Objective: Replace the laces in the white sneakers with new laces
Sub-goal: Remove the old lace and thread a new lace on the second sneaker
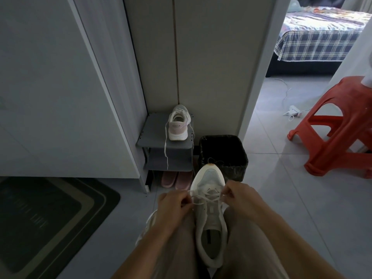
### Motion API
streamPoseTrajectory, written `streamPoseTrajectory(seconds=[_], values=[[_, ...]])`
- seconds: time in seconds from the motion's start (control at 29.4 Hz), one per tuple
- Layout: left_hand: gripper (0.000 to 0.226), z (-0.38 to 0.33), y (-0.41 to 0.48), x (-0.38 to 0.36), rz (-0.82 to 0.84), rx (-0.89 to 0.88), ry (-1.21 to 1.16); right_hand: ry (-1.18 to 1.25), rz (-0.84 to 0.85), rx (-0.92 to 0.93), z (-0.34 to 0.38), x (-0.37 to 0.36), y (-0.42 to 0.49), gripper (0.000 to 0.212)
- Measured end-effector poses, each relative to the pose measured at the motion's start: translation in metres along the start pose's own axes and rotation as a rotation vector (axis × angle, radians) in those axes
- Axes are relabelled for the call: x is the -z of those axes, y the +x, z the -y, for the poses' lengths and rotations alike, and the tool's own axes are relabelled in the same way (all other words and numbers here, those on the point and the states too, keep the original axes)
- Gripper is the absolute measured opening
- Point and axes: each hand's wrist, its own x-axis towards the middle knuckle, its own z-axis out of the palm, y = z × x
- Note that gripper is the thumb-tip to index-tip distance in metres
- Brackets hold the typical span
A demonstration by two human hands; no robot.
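Left hand (173, 206), right hand (239, 198) each pinching lace (209, 200), sneaker (211, 228) sides hidden by knees (247, 228)

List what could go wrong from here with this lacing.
The left hand and right hand each pinch an end of the lace; uneven pulls could leave it lopsided. The sneaker only rests between the thighs, so it might slip. On the rack, the other sneaker trails a loose lace over the edge; it could snag.
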Motion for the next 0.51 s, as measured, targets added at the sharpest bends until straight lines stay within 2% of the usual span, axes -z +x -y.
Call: streamPoseTrajectory(seconds=[0.03,0.14,0.17,0.27,0.37,0.41,0.51], values=[[0.029,0.000,-0.001,0.000,-0.024,-0.011,-0.038,0.027,0.032,-0.014,-0.006,0.002,0.001,0.007],[0.008,-0.001,-0.004,-0.002,-0.063,-0.044,-0.141,-0.021,0.097,0.003,-0.018,-0.002,0.002,0.033],[0.008,-0.001,-0.004,-0.003,-0.064,-0.048,-0.168,-0.008,0.077,0.002,-0.019,-0.006,0.004,0.034],[0.022,-0.003,-0.007,-0.005,-0.090,-0.055,-0.245,0.078,0.058,-0.007,-0.012,-0.013,0.002,0.016],[0.036,-0.005,-0.011,-0.005,-0.121,-0.050,-0.260,0.036,0.065,0.056,-0.013,-0.010,-0.002,0.007],[0.037,-0.005,-0.013,-0.004,-0.144,-0.045,-0.253,0.021,0.073,0.080,-0.016,-0.004,-0.005,0.007],[0.028,-0.003,-0.016,-0.002,-0.193,-0.046,-0.237,-0.123,0.132,0.067,-0.042,0.024,-0.018,0.025]])
